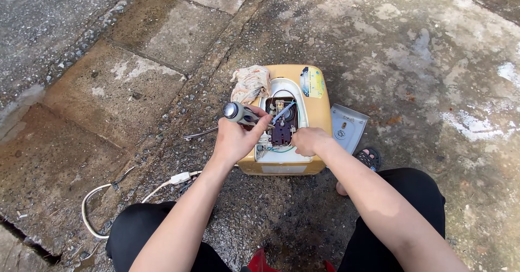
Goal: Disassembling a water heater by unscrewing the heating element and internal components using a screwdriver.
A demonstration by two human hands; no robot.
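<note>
Now left hand [234, 140] grips screwdriver [240, 113] — yellow appliance [319, 109].

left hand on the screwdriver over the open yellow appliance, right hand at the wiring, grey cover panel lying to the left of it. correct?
Not quite. The head view shows the grey cover panel lying to the right of the yellow appliance, not the left. The rest holds: the left hand grips the screwdriver over the opened housing, and the right hand is at the wiring.
</note>
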